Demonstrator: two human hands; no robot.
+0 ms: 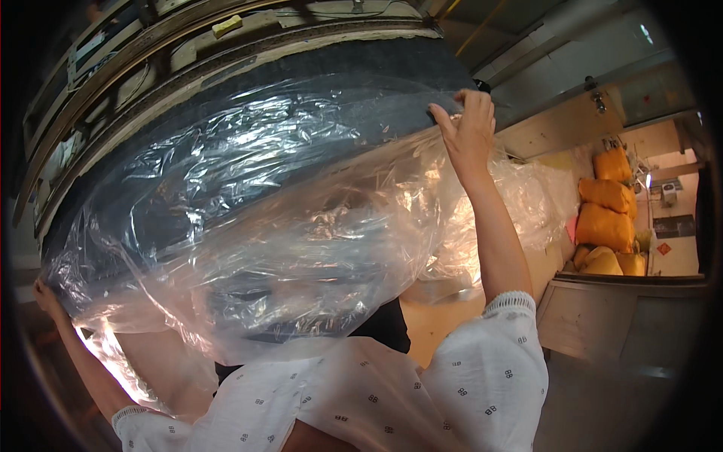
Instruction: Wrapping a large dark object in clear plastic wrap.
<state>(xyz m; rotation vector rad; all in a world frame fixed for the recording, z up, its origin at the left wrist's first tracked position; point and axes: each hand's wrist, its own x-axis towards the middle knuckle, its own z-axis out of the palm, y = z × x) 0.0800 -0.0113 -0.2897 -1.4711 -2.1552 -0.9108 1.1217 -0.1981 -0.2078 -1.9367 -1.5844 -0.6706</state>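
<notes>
A large, crinkled sheet of clear plastic film spreads in front of me over a dark, flat work surface, its near part hanging down against my body. My arms are stretched wide apart. At the far left, my left hand is closed on the film's left edge; its fingertips are partly hidden. My right hand reaches to the far right corner, its fingers bent over the film's edge and the thumb lying to their left. More bunched film trails off to the right of my right forearm.
Along the far side of the surface runs a long metal and wood frame with a small yellow block on it. Stacked orange sacks stand beyond an opening at the right. A pale cabinet is below that opening.
</notes>
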